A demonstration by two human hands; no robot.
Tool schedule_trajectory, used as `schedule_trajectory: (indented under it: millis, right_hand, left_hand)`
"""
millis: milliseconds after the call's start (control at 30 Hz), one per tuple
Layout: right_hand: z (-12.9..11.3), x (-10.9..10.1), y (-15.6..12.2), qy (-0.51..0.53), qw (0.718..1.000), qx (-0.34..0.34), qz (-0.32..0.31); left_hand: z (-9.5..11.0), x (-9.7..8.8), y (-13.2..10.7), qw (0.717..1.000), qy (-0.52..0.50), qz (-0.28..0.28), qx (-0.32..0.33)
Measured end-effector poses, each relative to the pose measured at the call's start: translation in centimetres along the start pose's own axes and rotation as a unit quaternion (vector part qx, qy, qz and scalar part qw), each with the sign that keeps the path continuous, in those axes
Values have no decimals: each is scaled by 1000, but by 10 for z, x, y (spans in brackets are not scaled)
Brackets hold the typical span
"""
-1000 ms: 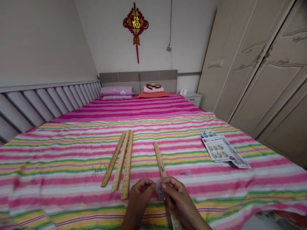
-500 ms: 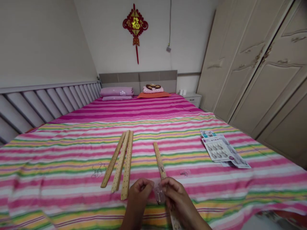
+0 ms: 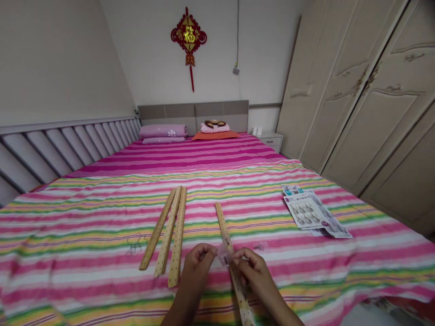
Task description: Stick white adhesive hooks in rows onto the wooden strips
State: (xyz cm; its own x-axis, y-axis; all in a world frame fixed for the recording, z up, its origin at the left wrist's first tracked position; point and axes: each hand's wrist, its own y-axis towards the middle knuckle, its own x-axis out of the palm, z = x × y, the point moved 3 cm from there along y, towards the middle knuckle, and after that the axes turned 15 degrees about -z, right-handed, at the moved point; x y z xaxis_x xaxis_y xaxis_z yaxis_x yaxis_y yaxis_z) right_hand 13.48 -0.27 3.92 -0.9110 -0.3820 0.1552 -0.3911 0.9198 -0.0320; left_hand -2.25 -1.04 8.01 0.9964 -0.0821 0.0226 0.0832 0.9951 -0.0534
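Both hands, left hand [image 3: 199, 258] and right hand [image 3: 249, 267], pinch a small clear hook [image 3: 224, 259] between fingertips just above the perforated wooden strip [image 3: 226, 235] lying on the bed [image 3: 84, 217], apparently keeping it over the holes.

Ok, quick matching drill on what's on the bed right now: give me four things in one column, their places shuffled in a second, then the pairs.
Things:
1. three wooden strips
2. single wooden strip
3. printed cards
4. small clear hook

Places:
A. on the right side of the bed cover
B. pinched between the left hand and right hand
C. lying together, left of the hands
D. running under the hands, toward the pillows

Pairs: 1-C, 2-D, 3-A, 4-B
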Motion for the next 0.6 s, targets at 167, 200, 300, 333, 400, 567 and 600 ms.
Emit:
schedule_trajectory:
  millis: [167, 200, 300, 333, 400, 567, 600]
  right_hand:
    - [13, -21, 5, -71, 995, -21, 61]
    - [15, -26, 7, -82, 994, -27, 72]
    - [18, -40, 11, -134, 984, -43, 105]
    - [18, -44, 13, -156, 980, -45, 113]
    - [16, -50, 16, -201, 971, -45, 122]
    - [9, -55, 25, -308, 942, -39, 125]
    - [8, -55, 26, -326, 936, -36, 128]
  left_hand:
    - [1, -5, 10, 1000, -21, 16, -17]
    - [1, -6, 12, 999, -27, 15, -22]
    - [4, -9, 20, 999, -47, 5, -25]
    - [5, -9, 23, 998, -55, 4, -22]
    - [6, -11, 31, 998, -66, 7, -20]
    - [-2, -13, 60, 997, -71, -2, -44]
    - [-3, -14, 66, 996, -70, -4, -46]
